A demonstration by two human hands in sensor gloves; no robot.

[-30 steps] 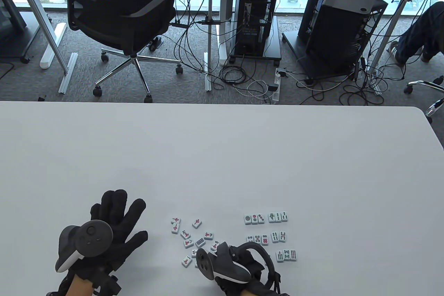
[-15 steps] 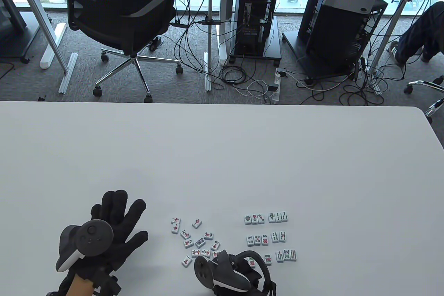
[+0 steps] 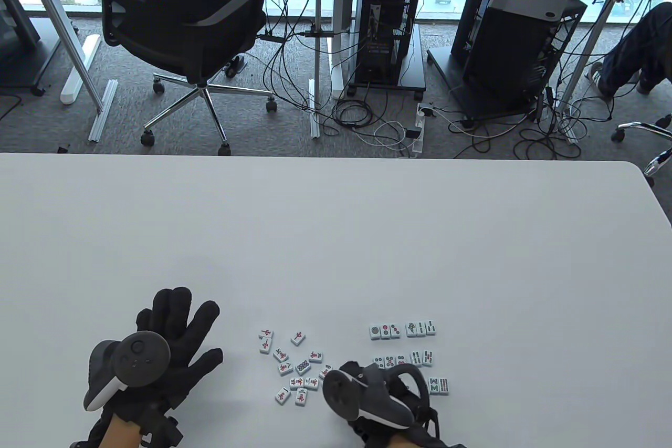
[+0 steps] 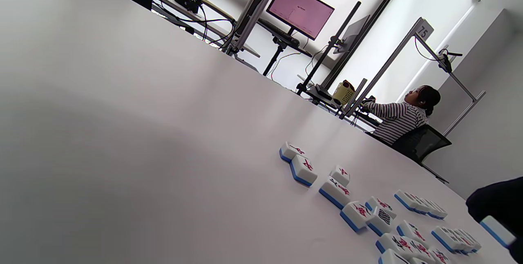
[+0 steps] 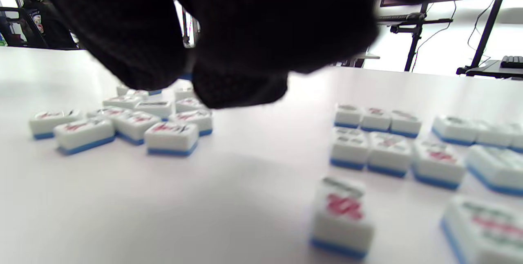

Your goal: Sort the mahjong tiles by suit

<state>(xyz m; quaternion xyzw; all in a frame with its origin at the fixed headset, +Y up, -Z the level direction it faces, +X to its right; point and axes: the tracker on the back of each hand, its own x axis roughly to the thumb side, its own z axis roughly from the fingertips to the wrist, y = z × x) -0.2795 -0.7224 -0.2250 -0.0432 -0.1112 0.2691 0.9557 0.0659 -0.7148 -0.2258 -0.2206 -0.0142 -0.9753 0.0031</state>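
Loose mahjong tiles (image 3: pixel 296 364), mostly red character faces, lie scattered low on the white table (image 3: pixel 336 238). To their right stand neat rows of dot tiles (image 3: pixel 385 331) and bamboo tiles (image 3: pixel 421 328). My right hand (image 3: pixel 357 368) hovers between the loose tiles and the rows, its tracker hiding the fingers. In the left wrist view a white, blue-backed tile (image 4: pixel 496 231) sits raised under the dark glove, pinched by that hand. A single dot tile (image 5: pixel 341 219) lies just below the right fingers (image 5: pixel 237 84). My left hand (image 3: pixel 178 335) lies flat with fingers spread, left of the tiles.
The table's far edge (image 3: pixel 336 159) runs across mid-view, with an office chair (image 3: pixel 178 22), computer towers and cables on the floor behind it. A seated person (image 4: pixel 404 115) works at another desk in the left wrist view.
My right hand drew back from the loose tiles toward the bottom edge, then moved right and up toward the sorted rows, now covering the lone third-row dot tile. The left hand stayed still.
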